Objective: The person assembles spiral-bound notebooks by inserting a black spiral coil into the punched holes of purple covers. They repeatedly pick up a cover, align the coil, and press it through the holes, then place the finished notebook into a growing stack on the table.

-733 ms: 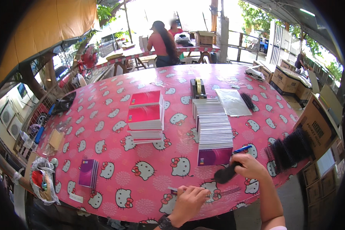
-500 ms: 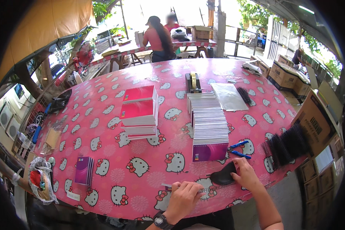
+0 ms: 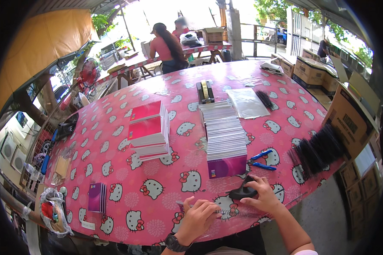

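Near the front edge of the table, my left hand (image 3: 195, 219) bends over a small notebook, pressing and holding it; only a thin sliver of its edge shows by the fingers. From under that hand a thin wire spiral coil (image 3: 238, 213) runs to the right along the tabletop. My right hand (image 3: 261, 194) is closed over a black, rounded object (image 3: 241, 193), whose kind I cannot make out. Just beyond the right hand lie blue-handled pliers (image 3: 261, 160). A long row of spiral notebooks (image 3: 226, 166), the front one purple, stands past the black object.
Pink-covered notebooks (image 3: 145, 131) are stacked left of the row, and several purple notebooks (image 3: 96, 197) lie front left. Black coils (image 3: 317, 153) pile up at right beside a cardboard box (image 3: 349, 127). A tape dispenser (image 3: 205, 92) and clear plastic sheets (image 3: 247, 103) lie farther back. People work beyond.
My right hand has gone from pinching the edge of the black object to lying over it. My left fingers have straightened somewhat. The whole view has tilted a little.
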`<state>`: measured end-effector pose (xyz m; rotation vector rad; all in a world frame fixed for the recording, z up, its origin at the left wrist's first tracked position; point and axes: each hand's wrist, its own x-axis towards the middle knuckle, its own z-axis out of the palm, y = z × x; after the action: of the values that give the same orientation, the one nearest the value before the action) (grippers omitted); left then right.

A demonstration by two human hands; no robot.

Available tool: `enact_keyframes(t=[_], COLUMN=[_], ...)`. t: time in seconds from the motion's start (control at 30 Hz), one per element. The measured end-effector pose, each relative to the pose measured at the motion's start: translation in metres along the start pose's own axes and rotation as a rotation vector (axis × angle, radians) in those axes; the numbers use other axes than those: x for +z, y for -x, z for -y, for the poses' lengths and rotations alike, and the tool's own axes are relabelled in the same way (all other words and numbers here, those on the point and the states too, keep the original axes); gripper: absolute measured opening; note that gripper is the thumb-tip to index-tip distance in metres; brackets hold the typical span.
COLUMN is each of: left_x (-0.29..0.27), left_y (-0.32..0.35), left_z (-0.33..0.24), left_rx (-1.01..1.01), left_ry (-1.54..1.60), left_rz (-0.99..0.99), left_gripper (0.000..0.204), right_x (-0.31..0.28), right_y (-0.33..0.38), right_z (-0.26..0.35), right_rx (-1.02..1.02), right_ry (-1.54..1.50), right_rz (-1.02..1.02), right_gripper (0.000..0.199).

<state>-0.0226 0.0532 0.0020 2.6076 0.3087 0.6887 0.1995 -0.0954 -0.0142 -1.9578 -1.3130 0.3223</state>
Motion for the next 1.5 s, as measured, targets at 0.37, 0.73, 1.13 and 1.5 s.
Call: enact_keyframes(t=[0.37,0.73,1.13,1.5], left_x=[-0.005,0.0,-0.017,-0.007], left_y=[0.017,0.018,0.017,0.033], left_z=[0.014,0.023,0.028,0.042], left_rx=[-0.049,-0.116,-0.28,-0.62], left_ry=[-0.076,0.0,0.145,0.81], left_rz=[-0.136,-0.188,-0.402,-0.489], left_gripper=[0.027,0.085,0.091,0.028], right_x=[0.023,0.025,0.029,0.038], right_y=[-0.013,-0.035,-0.05,-0.058], right_z=[0.032,0.044,0.048,0.059], right_rx=[0.193,-0.15,0.031,-0.154], right_ry=[-0.735,-0.753,-0.575,-0.541], right_rz=[0.555,0.543,0.5,0.495], right_gripper=[0.043,0.045,0.049,0.041])
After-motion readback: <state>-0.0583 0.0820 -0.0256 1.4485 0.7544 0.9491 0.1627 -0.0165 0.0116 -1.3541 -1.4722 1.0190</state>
